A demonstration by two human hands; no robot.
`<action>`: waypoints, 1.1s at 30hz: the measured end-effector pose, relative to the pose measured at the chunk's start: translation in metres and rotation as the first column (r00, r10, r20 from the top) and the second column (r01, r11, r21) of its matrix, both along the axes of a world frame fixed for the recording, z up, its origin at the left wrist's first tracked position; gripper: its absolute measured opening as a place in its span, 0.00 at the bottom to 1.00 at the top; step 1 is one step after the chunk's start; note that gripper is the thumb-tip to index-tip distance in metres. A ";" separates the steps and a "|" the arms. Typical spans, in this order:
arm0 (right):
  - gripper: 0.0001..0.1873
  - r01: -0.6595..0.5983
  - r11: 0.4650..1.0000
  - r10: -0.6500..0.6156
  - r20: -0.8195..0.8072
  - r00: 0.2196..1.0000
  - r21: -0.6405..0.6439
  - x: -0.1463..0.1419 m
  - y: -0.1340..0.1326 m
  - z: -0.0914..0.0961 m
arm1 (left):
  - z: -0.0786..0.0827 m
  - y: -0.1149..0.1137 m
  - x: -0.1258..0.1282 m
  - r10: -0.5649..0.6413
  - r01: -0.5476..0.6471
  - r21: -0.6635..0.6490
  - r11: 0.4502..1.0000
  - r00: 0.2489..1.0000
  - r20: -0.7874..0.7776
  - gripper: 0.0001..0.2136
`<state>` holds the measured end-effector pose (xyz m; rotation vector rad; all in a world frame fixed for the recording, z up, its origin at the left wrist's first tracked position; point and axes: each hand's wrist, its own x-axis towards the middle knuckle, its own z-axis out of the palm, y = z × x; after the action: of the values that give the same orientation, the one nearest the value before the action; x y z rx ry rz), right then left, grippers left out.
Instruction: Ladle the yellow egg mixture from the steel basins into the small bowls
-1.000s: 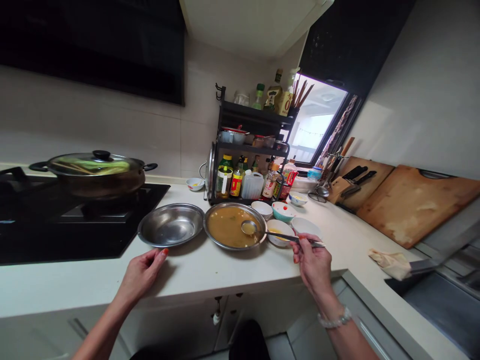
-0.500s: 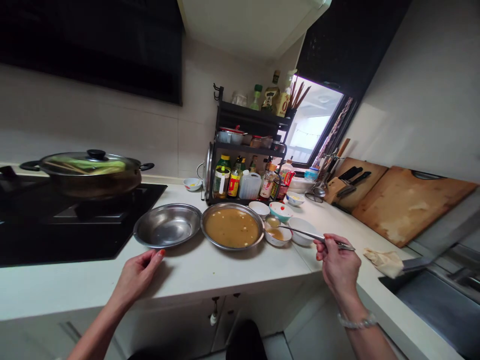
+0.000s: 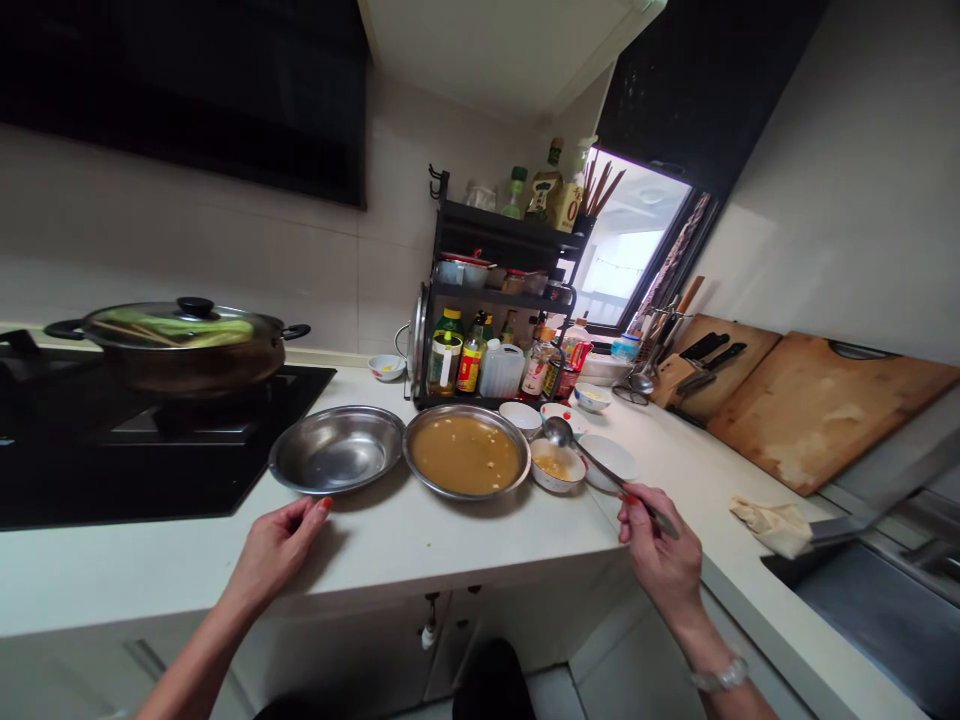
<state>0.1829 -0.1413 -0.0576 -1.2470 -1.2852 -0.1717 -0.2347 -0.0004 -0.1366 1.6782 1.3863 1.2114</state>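
My right hand (image 3: 664, 550) is closed around the handle of a metal ladle (image 3: 600, 468). The ladle's head is over the back rim of a small white bowl (image 3: 557, 482) that holds some brownish broth with pale bits. To its left stands a metal basin of brown soup (image 3: 465, 455) with a few pale bits floating. My left hand (image 3: 277, 548) has its fingers closed at the near rim of a second metal basin (image 3: 337, 455), which has nothing in it. Whether the fingertips grip beneath that rim is hard to see.
Several small bowls, among them a white bowl (image 3: 609, 462), crowd behind and beside the broth bowl. A black rack (image 3: 499, 298) of bottles stands at the back. On the stove (image 3: 217, 480) at left is a lidded pot (image 3: 187, 350); cutting boards (image 3: 817, 410) lean at right.
The ladle, which held broth half a second ago, now shows a grey metal head without visible broth. My right hand has shifted slightly left and turned. My left hand stays in place.
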 end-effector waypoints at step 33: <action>0.19 -0.161 0.985 0.158 -0.704 0.692 0.062 -0.041 0.039 0.012 | 0.007 -0.004 0.004 0.024 -0.024 0.003 1.000 1.000 -0.008 0.22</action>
<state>0.1418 -0.1024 -0.0458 -1.0344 -0.6965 0.4179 -0.2306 -0.0044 -0.1295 1.6749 1.4140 1.2210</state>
